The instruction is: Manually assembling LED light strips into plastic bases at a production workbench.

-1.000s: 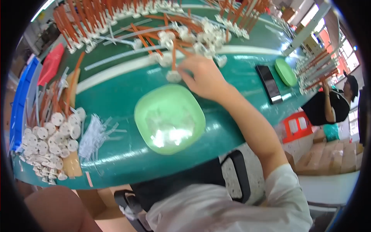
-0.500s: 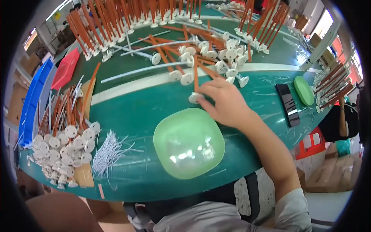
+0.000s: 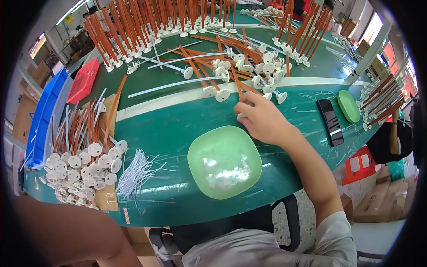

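Note:
Past the far right edge of a green bowl [image 3: 224, 162], my right hand [image 3: 262, 120] has its fingers curled closed round the white round end [image 3: 240, 116] of a brown strip. Only a bit of white shows beside the fingertips; the rest of the end is covered by the hand. Beyond the hand lies a loose heap of brown and pale strips with white disc ends [image 3: 268, 68]. Clear film-like material shines inside the bowl. My left arm [image 3: 75, 231] comes in at the lower left, bent, and its hand is out of view.
To the left lie a pile of white-disc strips [image 3: 93, 167] and a bundle of thin white ties [image 3: 138, 173]. Blue [image 3: 44, 120] and red [image 3: 83, 80] trays stand behind them. Upright brown strips [image 3: 151, 26] line the back. A phone [image 3: 330, 122] and small green dish [image 3: 348, 107] lie right.
My right hand has shifted slightly right, its fingers curling further over the white end. My left arm shows more at the lower left. The whole view has shifted a little.

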The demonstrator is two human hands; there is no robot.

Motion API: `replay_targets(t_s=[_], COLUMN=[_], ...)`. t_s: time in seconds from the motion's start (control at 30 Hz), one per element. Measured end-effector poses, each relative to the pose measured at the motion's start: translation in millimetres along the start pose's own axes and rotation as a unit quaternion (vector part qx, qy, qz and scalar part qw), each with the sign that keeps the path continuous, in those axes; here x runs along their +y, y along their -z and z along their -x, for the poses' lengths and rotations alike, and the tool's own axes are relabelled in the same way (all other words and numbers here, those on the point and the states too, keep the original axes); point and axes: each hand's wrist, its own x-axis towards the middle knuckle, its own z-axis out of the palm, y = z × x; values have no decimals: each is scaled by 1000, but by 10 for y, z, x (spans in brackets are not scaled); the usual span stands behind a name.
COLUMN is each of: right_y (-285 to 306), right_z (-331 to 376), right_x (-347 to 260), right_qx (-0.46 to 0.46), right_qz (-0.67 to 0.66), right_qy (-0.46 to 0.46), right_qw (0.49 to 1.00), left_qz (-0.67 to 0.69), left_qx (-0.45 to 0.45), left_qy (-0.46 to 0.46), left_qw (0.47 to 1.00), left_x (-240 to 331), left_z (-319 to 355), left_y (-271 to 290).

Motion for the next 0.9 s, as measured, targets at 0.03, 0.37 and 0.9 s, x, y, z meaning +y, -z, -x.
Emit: replay_targets(t_s=[0.03,0.37,0.9], right_y=[44,146,311], right_z=[-20,11,139], right_x=[7,-16,-296], right_qx=[3,285,403], right_qz=[0,-372,-292], right_qy=[2,12,133], right_qw=[1000,883,857], left_qz=[-1,16,13], left_qx=[-1,-12,-9], left_qy=[-2,3,29], left_qw=[1000,1000,999], left_x=[9,48,284], left_z=[-15,-87,47], left_y=[15,-25,6])
